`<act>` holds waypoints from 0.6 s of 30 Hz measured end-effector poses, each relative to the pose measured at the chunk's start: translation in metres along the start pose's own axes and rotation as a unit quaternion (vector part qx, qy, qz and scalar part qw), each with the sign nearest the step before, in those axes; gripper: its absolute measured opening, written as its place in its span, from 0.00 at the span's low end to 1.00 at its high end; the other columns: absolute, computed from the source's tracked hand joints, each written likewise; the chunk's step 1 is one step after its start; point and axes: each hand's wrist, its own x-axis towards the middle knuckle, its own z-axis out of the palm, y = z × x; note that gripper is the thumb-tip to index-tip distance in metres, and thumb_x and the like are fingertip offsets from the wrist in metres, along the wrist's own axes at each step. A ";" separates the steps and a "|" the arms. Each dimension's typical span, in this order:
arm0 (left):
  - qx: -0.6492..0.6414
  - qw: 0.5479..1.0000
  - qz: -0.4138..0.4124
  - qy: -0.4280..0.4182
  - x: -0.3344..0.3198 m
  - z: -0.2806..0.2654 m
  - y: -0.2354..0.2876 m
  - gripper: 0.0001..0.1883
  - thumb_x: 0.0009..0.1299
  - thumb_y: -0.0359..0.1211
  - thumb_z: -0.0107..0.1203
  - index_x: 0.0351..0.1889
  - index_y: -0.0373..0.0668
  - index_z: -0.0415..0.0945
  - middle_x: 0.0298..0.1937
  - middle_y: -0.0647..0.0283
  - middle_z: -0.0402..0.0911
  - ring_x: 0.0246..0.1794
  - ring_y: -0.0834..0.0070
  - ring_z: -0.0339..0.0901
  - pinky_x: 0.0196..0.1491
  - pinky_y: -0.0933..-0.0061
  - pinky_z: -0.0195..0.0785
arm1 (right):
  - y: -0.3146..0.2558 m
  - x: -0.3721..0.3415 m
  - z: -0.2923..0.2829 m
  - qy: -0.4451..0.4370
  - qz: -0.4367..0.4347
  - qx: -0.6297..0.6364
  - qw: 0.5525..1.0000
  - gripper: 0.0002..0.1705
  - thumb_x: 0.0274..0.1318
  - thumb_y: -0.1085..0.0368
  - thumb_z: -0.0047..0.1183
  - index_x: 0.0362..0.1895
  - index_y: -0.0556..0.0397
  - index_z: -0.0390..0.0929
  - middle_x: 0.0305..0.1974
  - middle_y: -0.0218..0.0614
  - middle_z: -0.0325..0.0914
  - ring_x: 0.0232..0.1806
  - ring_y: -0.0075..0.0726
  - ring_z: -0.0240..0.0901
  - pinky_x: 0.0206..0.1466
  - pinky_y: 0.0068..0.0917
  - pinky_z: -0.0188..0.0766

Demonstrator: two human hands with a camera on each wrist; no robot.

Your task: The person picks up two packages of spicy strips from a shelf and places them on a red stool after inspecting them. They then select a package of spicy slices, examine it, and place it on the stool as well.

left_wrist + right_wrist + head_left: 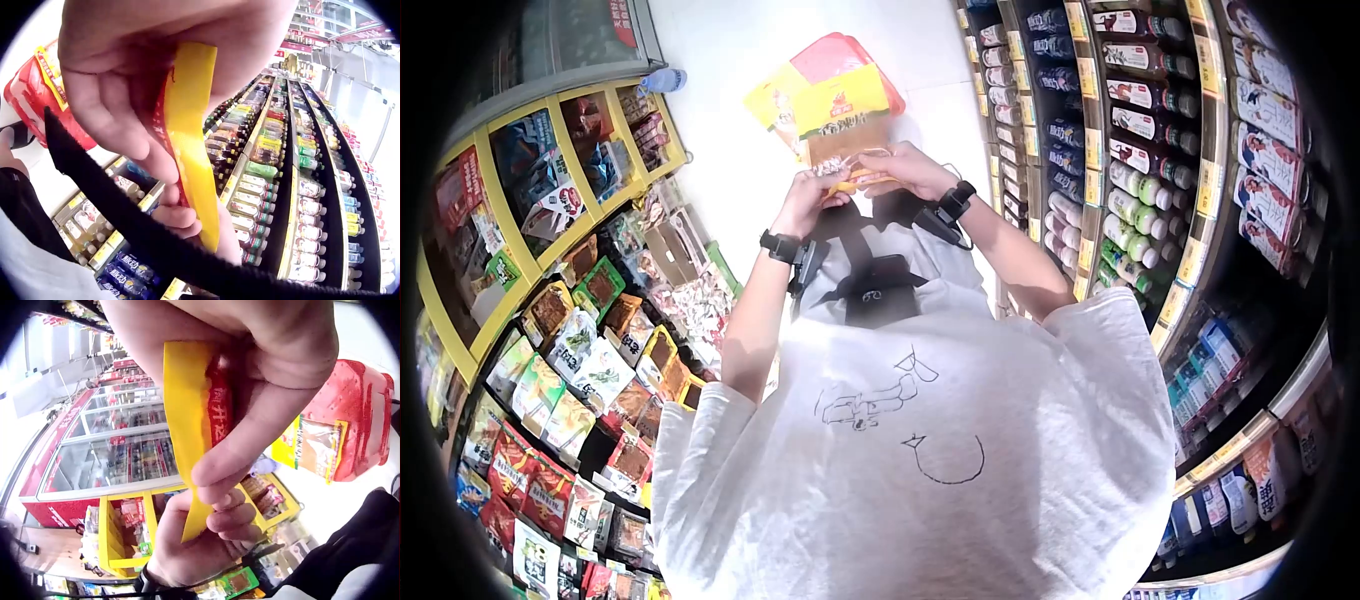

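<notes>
Between both hands is a yellow and red snack packet (195, 150), seen edge-on in the wrist views. My left hand (805, 202) pinches one end of it, its fingers bent along the red side. From the other end my right hand (918, 172) grips the same packet, thumb and fingers pressed against it. The two hands are close together in front of the body. Just beyond them, yellow packets with brown contents (315, 447) lie on a red plastic object with rounded corners (359, 419).
Drink shelves (1140, 150) with rows of bottles run along the right. On the left stand a yellow-framed bin (520, 215) and a display of packaged snacks (600, 370). A pale floor (720, 60) lies ahead. A glass-fronted freezer (112, 450) shows in the right wrist view.
</notes>
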 end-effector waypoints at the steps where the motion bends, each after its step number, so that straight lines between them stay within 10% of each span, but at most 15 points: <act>1: -0.003 1.000 0.014 0.002 0.003 0.000 0.001 0.11 0.65 0.31 0.58 0.39 0.32 0.77 0.30 0.59 0.81 0.24 0.78 0.77 0.30 0.81 0.72 | -0.003 0.001 0.001 0.004 -0.004 -0.012 1.000 0.23 0.62 0.58 0.51 0.53 0.63 0.70 0.43 0.41 0.77 0.38 0.32 0.79 0.38 0.21 0.81; 12: -0.003 0.996 0.086 0.005 0.016 -0.005 -0.009 0.10 0.66 0.30 0.57 0.41 0.33 0.77 0.34 0.62 0.81 0.30 0.79 0.77 0.36 0.80 0.71 | -0.008 0.026 -0.018 -0.047 0.076 -0.034 0.995 0.22 0.69 0.57 0.37 0.50 0.66 0.68 0.45 0.44 0.76 0.38 0.32 0.79 0.39 0.25 0.79; 18: -0.029 0.994 0.097 0.040 0.039 -0.004 -0.018 0.08 0.65 0.26 0.57 0.40 0.32 0.78 0.38 0.61 0.82 0.37 0.77 0.79 0.43 0.80 0.71 | -0.008 0.046 -0.030 0.048 -0.039 -0.103 0.993 0.16 0.66 0.63 0.44 0.50 0.62 0.72 0.41 0.33 0.77 0.43 0.22 0.72 0.47 0.23 0.69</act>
